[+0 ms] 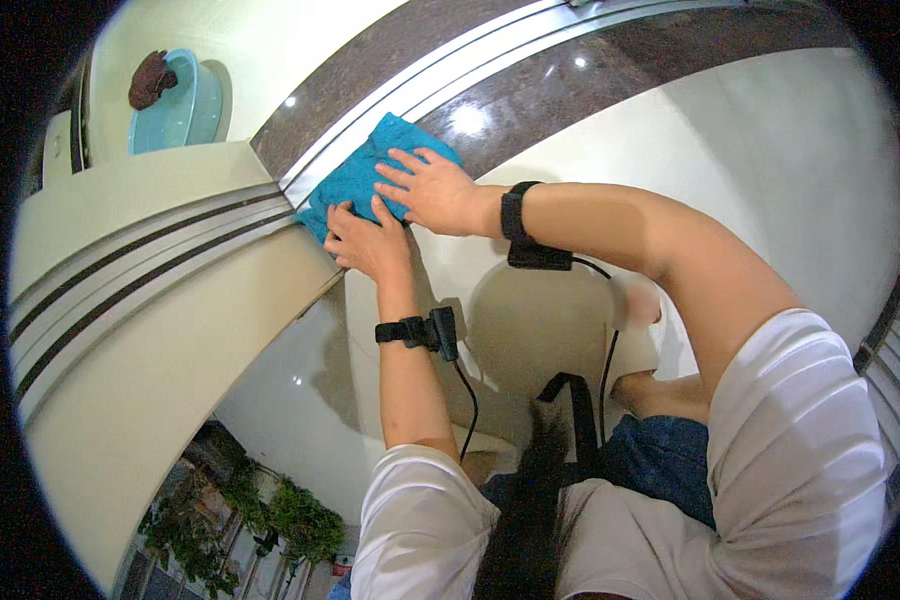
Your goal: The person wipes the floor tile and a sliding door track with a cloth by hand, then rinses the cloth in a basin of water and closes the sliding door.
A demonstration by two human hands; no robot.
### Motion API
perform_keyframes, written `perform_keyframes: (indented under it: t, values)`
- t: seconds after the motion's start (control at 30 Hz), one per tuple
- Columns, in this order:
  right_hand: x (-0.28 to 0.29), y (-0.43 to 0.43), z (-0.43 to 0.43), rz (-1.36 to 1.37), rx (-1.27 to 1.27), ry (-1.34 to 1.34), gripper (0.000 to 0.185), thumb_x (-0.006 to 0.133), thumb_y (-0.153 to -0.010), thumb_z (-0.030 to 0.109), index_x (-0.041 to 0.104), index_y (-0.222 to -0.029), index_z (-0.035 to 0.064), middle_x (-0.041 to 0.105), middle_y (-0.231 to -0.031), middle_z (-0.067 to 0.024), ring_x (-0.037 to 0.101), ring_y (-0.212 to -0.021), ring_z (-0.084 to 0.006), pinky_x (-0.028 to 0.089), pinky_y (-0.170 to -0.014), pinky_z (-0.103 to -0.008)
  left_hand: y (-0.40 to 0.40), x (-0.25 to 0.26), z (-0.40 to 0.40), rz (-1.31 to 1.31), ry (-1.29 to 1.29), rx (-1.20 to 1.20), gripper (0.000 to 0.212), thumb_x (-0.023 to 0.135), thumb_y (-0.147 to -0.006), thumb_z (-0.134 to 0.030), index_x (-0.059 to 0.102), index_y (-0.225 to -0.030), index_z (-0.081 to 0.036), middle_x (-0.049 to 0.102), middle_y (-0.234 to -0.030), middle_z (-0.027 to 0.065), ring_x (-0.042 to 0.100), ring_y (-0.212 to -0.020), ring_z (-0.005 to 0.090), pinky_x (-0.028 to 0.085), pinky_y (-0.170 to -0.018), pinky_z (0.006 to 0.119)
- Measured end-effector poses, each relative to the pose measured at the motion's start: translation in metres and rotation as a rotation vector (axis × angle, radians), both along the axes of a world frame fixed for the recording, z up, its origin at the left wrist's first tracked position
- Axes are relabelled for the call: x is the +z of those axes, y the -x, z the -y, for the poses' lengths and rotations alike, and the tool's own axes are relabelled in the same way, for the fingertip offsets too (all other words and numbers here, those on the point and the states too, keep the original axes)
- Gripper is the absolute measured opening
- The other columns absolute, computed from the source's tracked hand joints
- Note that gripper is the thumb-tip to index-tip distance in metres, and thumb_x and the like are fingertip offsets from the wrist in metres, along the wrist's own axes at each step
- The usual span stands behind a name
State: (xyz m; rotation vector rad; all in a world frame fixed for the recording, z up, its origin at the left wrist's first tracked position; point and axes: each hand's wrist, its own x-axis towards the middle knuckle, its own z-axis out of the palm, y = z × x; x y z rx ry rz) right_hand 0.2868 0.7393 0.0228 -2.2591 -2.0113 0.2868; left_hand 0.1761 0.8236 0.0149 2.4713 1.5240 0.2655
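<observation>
A blue cloth (360,176) lies spread over the corner where a metal sliding-door track (435,71) meets the door frame (157,232), partly over the dark stone sill (510,105). My right hand (431,191) rests flat on the cloth's right part, fingers spread. Lower left, my left hand (367,236) presses on the cloth's lower edge by the foot of the frame, its fingers bent and apart. Neither hand is plainly closed around the cloth. Each wrist wears a black strap with a small device and a cable.
Beyond the sill, a light blue plastic basin (195,105) stands on the floor with a dark brown cloth (150,79) over its rim. Green potted plants (300,521) stand at the lower left. A slatted grille (896,367) borders the right side.
</observation>
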Motion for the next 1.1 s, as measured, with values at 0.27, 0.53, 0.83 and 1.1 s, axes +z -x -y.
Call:
perform_keyframes:
  t: [0.27,0.53,0.83,1.1]
  values:
    - [0.0,-0.082,0.08,0.117,-0.319,-0.034,0.052,0.048,-0.091,0.031,0.04,-0.139,0.015,0.032,-0.148,-0.0096,0.026,-0.136,-0.0322,0.026,-0.106,-0.048,-0.094,0.004,0.072,0.06,-0.048,-0.415,0.057,0.062,-0.082,-0.034,0.045,-0.134,-0.018,0.043,-0.137,0.0086,0.037,-0.117,0.0371,0.033,-0.09,0.053]
    - [0.004,-0.085,0.113,0.104,-0.544,-0.08,0.052,0.055,-0.086,0.021,0.043,-0.136,0.0142,0.034,-0.145,-0.0142,0.03,-0.132,-0.0368,0.026,-0.105,-0.0506,-0.11,0.002,0.083,0.102,-0.025,-0.634,0.056,0.065,-0.079,-0.035,0.05,-0.131,-0.018,0.046,-0.135,0.0086,0.041,-0.115,0.034,0.034,-0.091,0.052]
    - [0.004,-0.014,0.064,-0.174,-0.353,-0.102,0.05,0.054,-0.087,0.021,0.044,-0.134,0.0069,0.03,-0.146,-0.0169,0.026,-0.134,-0.037,0.023,-0.107,-0.0515,-0.009,0.009,0.038,0.117,-0.014,-0.398,0.065,0.065,-0.081,-0.035,0.041,-0.137,-0.013,0.046,-0.133,0.0091,0.041,-0.118,0.0334,0.034,-0.095,0.051]
    - [0.017,-0.041,0.066,-0.452,-0.582,-0.251,0.03,0.048,-0.084,0.005,0.055,-0.113,0.0,0.052,-0.118,-0.0182,0.048,-0.108,-0.0357,0.04,-0.094,-0.0424,-0.004,0.002,0.02,0.269,-0.004,-0.105,0.067,0.06,-0.085,-0.042,0.039,-0.135,-0.003,0.044,-0.132,0.0228,0.041,-0.118,0.0405,0.033,-0.097,0.053]
